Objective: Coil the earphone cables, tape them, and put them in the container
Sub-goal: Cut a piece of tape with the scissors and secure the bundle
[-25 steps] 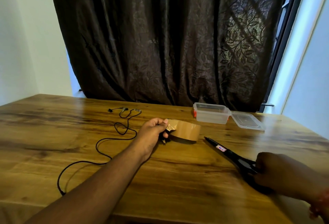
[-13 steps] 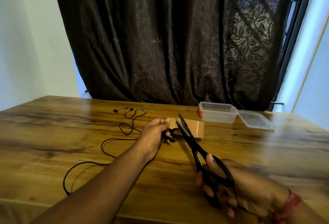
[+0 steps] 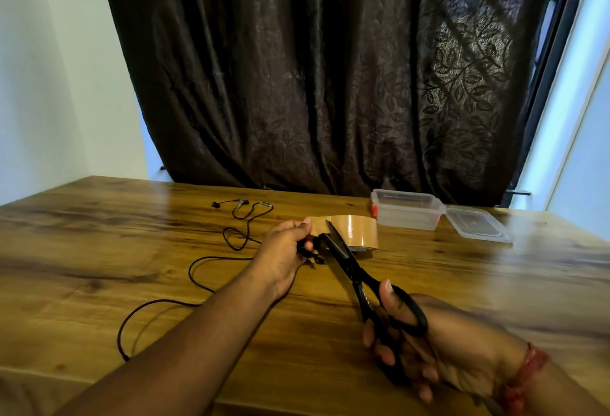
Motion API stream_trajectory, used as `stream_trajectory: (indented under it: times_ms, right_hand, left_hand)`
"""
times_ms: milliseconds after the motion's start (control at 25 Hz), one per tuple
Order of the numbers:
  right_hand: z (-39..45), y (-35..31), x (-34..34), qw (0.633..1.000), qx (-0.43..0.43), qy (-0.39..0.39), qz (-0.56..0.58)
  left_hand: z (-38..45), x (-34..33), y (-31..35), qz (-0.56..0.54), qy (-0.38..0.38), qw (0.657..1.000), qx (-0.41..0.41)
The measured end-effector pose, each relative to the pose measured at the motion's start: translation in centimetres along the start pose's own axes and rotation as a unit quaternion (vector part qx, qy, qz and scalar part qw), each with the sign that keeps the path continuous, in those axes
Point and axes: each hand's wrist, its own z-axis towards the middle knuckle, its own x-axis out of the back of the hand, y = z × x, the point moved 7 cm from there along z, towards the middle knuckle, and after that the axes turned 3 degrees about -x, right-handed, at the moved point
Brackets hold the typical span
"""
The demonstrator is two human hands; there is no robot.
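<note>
My left hand (image 3: 286, 250) grips a small black coil of earphone cable (image 3: 308, 248) and pinches the free end of brown tape pulled from the tape roll (image 3: 358, 230), which lies on the table just beyond. My right hand (image 3: 425, 346) holds black scissors (image 3: 359, 278) by the handles, blades slightly apart at the stretched tape strip beside my left fingers. A second black earphone cable (image 3: 211, 262) trails loose across the table to the left, its earbuds near the far edge. The clear plastic container (image 3: 407, 214) stands open at the back right.
The container's clear lid (image 3: 475, 224) lies flat just right of it. A dark curtain (image 3: 313, 69) hangs behind the wooden table (image 3: 99, 250). The table's near edge runs under my forearms.
My right hand picked the scissors up off the table and swung them left to the tape strip, where the blades have now closed in on it. My left hand stayed in place.
</note>
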Motion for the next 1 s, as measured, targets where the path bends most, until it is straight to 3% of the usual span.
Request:
stream_trajectory:
  times_ms: [480,1000]
  right_hand:
    - [0.8,-0.7,-0.5,1.0,0.003,0.017,-0.006]
    - [1.0,-1.2,-0.4,0.997,0.021,0.073,-0.002]
  left_hand:
    - [0.1,0.3,0.2,-0.003,0.023,1.0,0.001]
    - [0.2,0.1,0.0,0.041,-0.009,0.999,-0.007]
